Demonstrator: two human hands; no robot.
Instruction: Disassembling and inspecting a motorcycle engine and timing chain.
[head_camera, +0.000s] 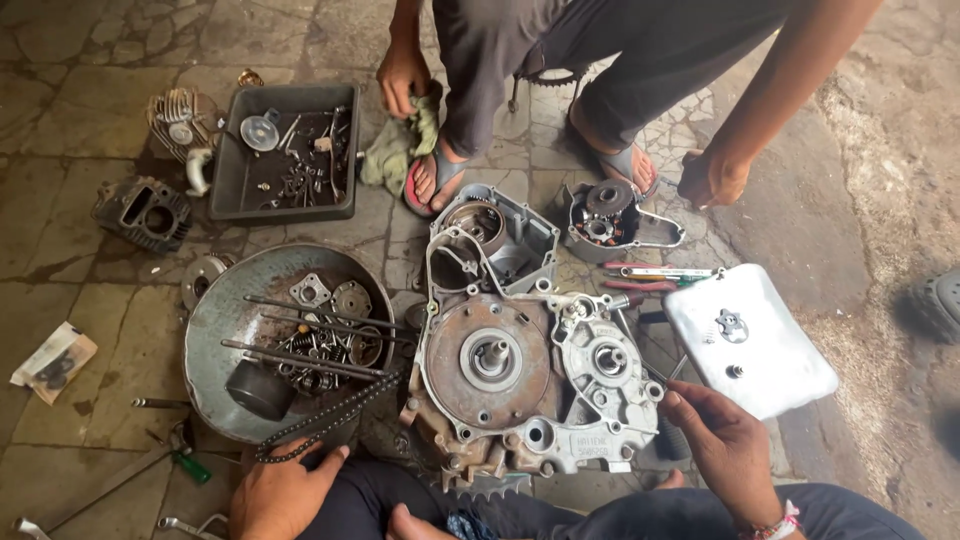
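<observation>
The left hand (280, 490) is resting palm down at the near left, fingers (325, 462) spreading forward and gripping nothing. The right hand (725, 450) is reaching in from the near right, wrist bent, fingers (680, 402) pinching together at the tips.

Down on the cracked, oil-stained stone floor (90, 60), parts everywhere. Centre stage sits the grey cast-metal engine crankcase (530, 375), an open grey casing half (492, 238) touching it behind. Left of it, a round dented metal bowl (215, 325) of rods and springs, a black drive chain (325, 420) trailing over its rim. Further back, a dark rectangular plastic tray (228, 180) of bolts, a finned black cylinder block (143, 213) beside it. Right, a shiny silver metal cover plate (775, 355).
</observation>
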